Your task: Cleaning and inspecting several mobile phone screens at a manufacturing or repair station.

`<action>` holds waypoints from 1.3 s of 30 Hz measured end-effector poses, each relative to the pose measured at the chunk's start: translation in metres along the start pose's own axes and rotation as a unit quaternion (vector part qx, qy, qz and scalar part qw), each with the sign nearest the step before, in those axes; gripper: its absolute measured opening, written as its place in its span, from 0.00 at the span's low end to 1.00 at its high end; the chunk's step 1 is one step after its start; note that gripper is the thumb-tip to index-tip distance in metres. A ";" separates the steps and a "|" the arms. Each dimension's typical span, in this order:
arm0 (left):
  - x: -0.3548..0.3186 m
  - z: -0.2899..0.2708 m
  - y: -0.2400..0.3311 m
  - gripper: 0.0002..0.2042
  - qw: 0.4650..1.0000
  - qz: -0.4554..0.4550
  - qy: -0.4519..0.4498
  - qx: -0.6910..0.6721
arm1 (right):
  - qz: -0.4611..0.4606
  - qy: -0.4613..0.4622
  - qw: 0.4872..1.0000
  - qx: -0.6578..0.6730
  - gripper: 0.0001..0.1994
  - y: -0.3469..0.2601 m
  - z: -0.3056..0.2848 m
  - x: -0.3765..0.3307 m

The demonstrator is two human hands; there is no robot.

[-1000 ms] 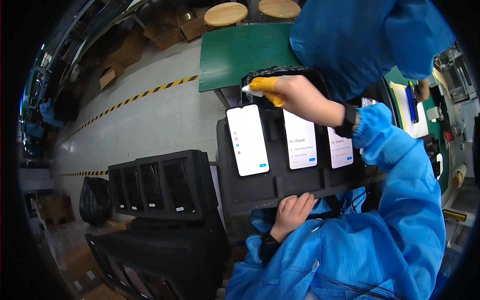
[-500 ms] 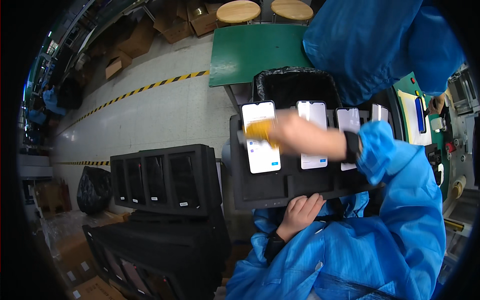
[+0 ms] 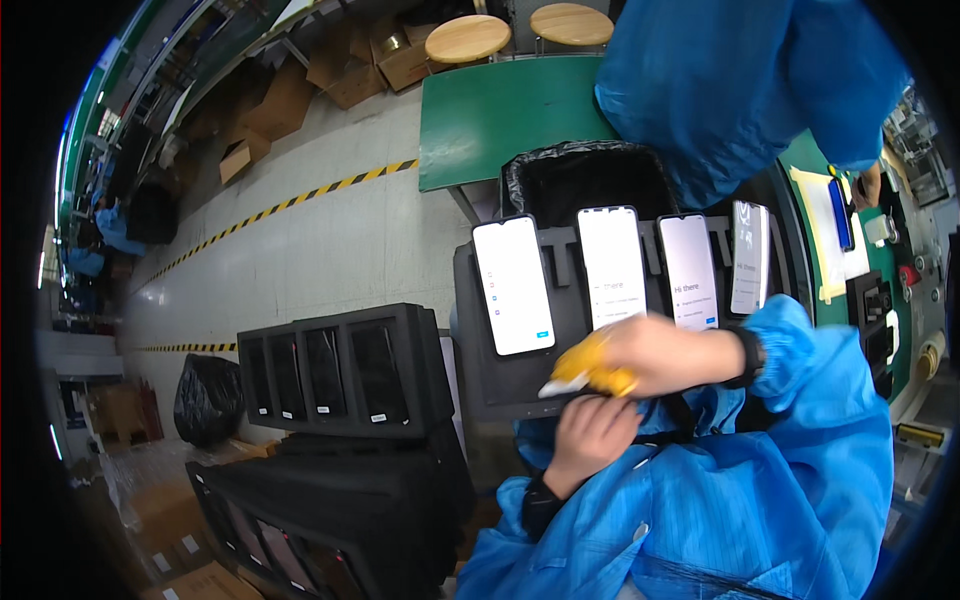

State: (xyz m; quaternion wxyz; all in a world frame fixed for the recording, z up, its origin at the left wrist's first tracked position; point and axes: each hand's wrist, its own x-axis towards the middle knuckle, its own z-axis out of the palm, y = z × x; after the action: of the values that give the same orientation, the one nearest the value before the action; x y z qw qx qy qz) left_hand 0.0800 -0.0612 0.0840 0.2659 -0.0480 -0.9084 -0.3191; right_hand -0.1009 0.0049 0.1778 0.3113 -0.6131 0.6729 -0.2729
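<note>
Curling, the hands (image 3: pixel 660 358) (image 3: pixel 592 438) sit close together.

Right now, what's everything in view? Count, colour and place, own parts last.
front tray: 1, black, centre
lit phones: 4, pale screens, along the front tray
cloth: 1, white, by front tray's near edge
side trays: at least 2, black, lower left
dark slabs: at least 4, black, in side trays
bin: 1, black, beyond the front tray
bag: 1, black, left
cardboard boxes: several, brown, upper and lower left
green table: 1, green, beyond the bin
stools: 2, tan, beyond the green table
co-worker: 1, blue garment, upper right
bench items: several, mixed colours, right
right hand: 1, yellow finger covers, holding cloth
left hand: 1, bare, beside the right hand
</note>
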 end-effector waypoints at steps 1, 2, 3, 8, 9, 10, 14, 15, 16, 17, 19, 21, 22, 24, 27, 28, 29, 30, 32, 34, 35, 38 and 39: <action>-0.002 -0.014 -0.003 0.07 0.997 -0.013 0.047 0.055 | 0.039 0.094 0.991 0.082 0.12 0.008 -0.011 -0.025; 0.004 -0.029 -0.012 0.05 0.994 -0.031 0.085 0.059 | 0.103 0.185 0.972 0.098 0.08 0.011 -0.030 -0.057; 0.011 -0.044 -0.021 0.04 0.985 -0.104 0.125 0.052 | 0.231 0.294 0.916 0.142 0.10 0.009 -0.041 -0.089; 0.027 -0.081 -0.075 0.27 0.929 -0.359 0.081 0.029 | 0.171 0.553 0.758 0.300 0.19 0.111 -0.037 -0.265; 0.016 -0.082 -0.087 0.30 0.905 -0.407 0.064 -0.107 | 0.162 0.540 0.743 0.360 0.20 0.125 -0.029 -0.279; 0.012 -0.082 -0.093 0.32 0.861 -0.445 0.041 -0.241 | 0.154 0.528 0.724 0.416 0.20 0.136 -0.018 -0.289; 0.008 -0.069 -0.106 0.33 0.928 -0.358 -0.009 -0.103 | 0.233 0.526 0.683 0.451 0.15 0.175 0.017 -0.295; 0.008 -0.065 -0.109 0.32 0.934 -0.345 0.008 -0.092 | 0.218 0.530 0.677 0.463 0.14 0.176 0.018 -0.292; 0.016 -0.066 -0.101 0.31 0.948 -0.313 -0.007 -0.057 | 0.205 0.537 0.669 0.472 0.14 0.172 0.017 -0.284; 0.014 -0.071 -0.100 0.31 0.953 -0.300 0.000 -0.041 | 0.179 0.527 0.671 0.489 0.13 0.160 0.014 -0.274; 0.014 -0.072 -0.102 0.32 0.946 -0.306 0.034 -0.099 | 0.135 0.510 0.695 0.489 0.12 0.154 0.013 -0.266; 0.021 -0.071 -0.095 0.33 0.921 -0.339 0.060 -0.182 | 0.104 0.513 0.696 0.491 0.12 0.164 0.023 -0.269; 0.029 -0.074 -0.088 0.34 0.914 -0.354 0.058 -0.191 | 0.092 0.523 0.674 0.514 0.12 0.163 0.024 -0.273; 0.036 -0.075 -0.091 0.32 0.924 -0.349 0.036 -0.154 | 0.106 0.565 0.658 0.487 0.12 0.146 0.029 -0.285; 0.077 -0.063 -0.064 0.34 0.926 -0.318 0.002 -0.201 | 0.119 0.627 0.615 0.464 0.12 0.106 0.043 -0.322; 0.094 -0.058 -0.051 0.34 0.929 -0.309 -0.014 -0.203 | 0.121 0.664 0.602 0.427 0.11 0.086 0.053 -0.336; 0.113 -0.047 -0.039 0.35 0.929 -0.297 -0.033 -0.218 | 0.109 0.705 0.563 0.418 0.11 0.068 0.066 -0.354; 0.133 -0.033 -0.025 0.35 0.930 -0.284 -0.052 -0.226 | 0.099 0.745 0.520 0.407 0.12 0.048 0.084 -0.375; 0.170 -0.010 -0.003 0.36 0.920 -0.234 -0.128 -0.288 | 0.131 0.809 0.483 0.308 0.15 0.010 0.121 -0.407; 0.204 0.027 0.006 0.36 0.906 -0.154 -0.210 -0.332 | 0.159 0.863 0.416 0.240 0.17 -0.029 0.158 -0.430; 0.219 0.051 0.020 0.35 0.900 -0.110 -0.249 -0.340 | 0.166 0.882 0.376 0.229 0.18 -0.043 0.182 -0.442; 0.249 0.119 0.072 0.34 0.870 0.011 -0.340 -0.356 | 0.208 0.925 0.264 0.177 0.19 -0.080 0.230 -0.460; 0.255 0.142 0.084 0.33 0.859 0.034 -0.368 -0.355 | 0.223 0.929 0.239 0.170 0.19 -0.088 0.245 -0.466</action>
State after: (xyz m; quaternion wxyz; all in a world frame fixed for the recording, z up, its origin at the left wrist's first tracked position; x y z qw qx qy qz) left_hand -0.1805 0.0702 0.1683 -0.1125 -0.2843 -0.7629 -0.5696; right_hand 0.1667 0.4636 0.1219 -0.3855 0.3100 0.5406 -0.6804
